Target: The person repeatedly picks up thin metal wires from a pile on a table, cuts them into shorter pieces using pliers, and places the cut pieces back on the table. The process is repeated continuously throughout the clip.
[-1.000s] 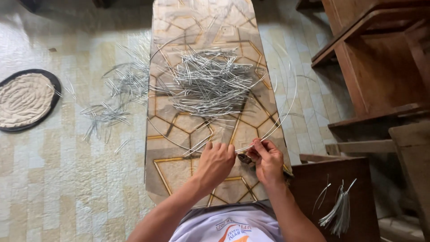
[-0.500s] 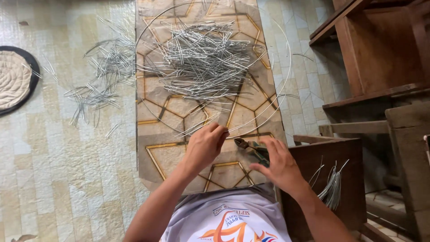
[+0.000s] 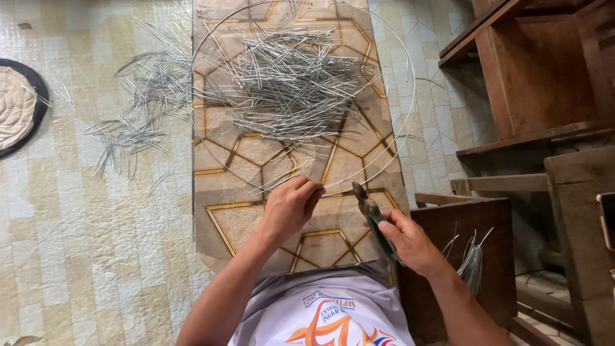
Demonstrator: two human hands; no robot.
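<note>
Head-camera view, looking down over my lap at a brown patterned mat with gold geometric lines (image 3: 243, 221), which I take as my landmark. Far to its left, at the frame's edge, lies a round quilted cushion with a black rim (image 3: 16, 106). Between that and the mat, on the pale tiled floor, sits a loose scatter of bent grey wire pieces (image 3: 138, 106). On the mat's upper half rests a bigger heap of the same bent grey wire pieces (image 3: 288, 80), ringed by a large thin wire hoop (image 3: 398, 138) whose right side hangs past the mat's edge. At the mat's lower middle my left hand (image 3: 289, 208) is curled shut, its fingertips pinching the hoop's near arc. Just right of it, over the mat's lower right corner, my right hand (image 3: 410, 242) is wrapped around green-handled pliers (image 3: 371, 214), tips pointing up towards the hoop. Right of the mat stand a dark wooden box (image 3: 464, 221) and wooden shelving (image 3: 544, 77).
</note>
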